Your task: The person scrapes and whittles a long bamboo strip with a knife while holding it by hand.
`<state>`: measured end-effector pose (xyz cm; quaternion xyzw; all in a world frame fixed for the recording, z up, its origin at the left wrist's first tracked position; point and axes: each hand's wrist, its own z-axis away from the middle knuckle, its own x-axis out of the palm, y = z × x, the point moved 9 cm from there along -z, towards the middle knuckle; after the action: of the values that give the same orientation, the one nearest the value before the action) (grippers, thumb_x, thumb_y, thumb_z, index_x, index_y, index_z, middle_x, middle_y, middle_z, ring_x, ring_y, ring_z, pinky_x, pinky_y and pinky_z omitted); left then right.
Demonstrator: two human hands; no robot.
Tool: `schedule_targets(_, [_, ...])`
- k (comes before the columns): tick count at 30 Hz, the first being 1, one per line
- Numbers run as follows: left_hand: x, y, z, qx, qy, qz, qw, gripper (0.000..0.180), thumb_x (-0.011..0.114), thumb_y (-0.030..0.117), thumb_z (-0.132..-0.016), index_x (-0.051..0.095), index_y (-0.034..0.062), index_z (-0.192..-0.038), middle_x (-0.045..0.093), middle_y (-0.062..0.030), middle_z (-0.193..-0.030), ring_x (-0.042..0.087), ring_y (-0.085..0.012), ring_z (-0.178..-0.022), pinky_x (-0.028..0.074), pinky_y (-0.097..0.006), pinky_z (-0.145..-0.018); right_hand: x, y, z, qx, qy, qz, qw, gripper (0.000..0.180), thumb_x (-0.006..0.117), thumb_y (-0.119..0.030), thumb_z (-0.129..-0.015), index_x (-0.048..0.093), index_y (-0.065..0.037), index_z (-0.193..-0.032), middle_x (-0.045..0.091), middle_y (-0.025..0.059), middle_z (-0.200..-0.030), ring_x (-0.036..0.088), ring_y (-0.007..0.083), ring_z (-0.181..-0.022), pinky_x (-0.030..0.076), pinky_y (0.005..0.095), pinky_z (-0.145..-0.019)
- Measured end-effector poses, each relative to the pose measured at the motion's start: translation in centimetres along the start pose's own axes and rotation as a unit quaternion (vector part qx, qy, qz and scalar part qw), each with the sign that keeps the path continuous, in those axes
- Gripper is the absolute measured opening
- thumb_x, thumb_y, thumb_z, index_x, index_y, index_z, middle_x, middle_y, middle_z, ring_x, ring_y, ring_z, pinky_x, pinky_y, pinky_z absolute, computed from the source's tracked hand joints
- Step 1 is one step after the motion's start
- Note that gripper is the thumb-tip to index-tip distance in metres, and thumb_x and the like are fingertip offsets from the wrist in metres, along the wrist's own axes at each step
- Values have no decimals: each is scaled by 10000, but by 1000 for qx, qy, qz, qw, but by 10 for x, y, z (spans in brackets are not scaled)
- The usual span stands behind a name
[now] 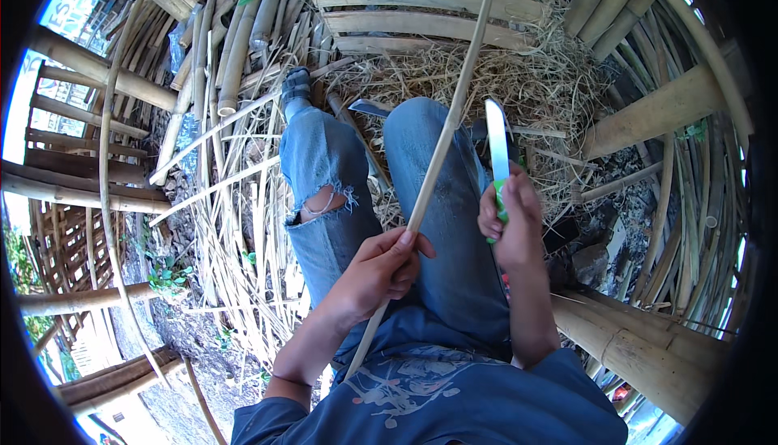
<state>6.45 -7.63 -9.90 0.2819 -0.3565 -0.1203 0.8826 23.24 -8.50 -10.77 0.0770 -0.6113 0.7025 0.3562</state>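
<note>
A long, thin bamboo strip (443, 143) slants across my lap, from my shirt up past the top of the view. My left hand (384, 268) is closed around its lower part, the thumb pressed along it. In my right hand (514, 211) is a knife with a green handle (502, 199), gripped in a closed fist. Its bright blade (497, 137) points up and away from me, to the right of the strip and apart from it. Beyond my knee lies a dark flat blade-like piece (369, 108), partly hidden by the leg.
A slatted wooden crate (429, 6) stands ahead, with shavings (519, 80) heaped against it. Many split bamboo strips (259, 226) cover the ground at left. Thick bamboo poles (628, 348) run close by my right side, and a bamboo frame (89, 194) stands at far left.
</note>
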Motion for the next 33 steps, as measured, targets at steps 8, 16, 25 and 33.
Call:
schedule_targets(8, [18,-19,0,-8,-47,-16,999,377,351,330,-1017,520,-1,-1080,383,27,-648,311,-49,-522,248,-191,-462,23,6,-3,-34,76,148,986,190,630,-187,-901,611,0,-878,415,-55,-514,316,17,-389,220,203,-369])
schedule_targets(16, [-8,-37,30,-4,-19,-117,993,300,375,255,-1019,521,3,-1092,419,23,-712,339,-36,-581,262,-187,-500,-2,-36,-27,-92,101,163,977,219,606,-237,-920,586,-50,-808,429,-71,-555,337,1,-449,241,191,-412])
schedule_targets(25, [-22,-10,36,90,70,-140,984,274,380,237,-1020,548,23,-981,397,59,-626,316,-22,-534,238,-186,-480,16,-15,11,-4,-53,213,976,243,508,-226,-962,597,-3,-923,534,14,-671,475,52,-576,379,190,-510])
schedule_targets(33, [-9,-9,33,63,67,-86,992,286,368,233,-1024,523,2,-957,423,41,-688,335,-19,-623,290,-191,-549,63,49,67,285,-243,108,921,239,490,-204,-978,582,-10,-875,534,15,-662,435,44,-530,329,182,-463])
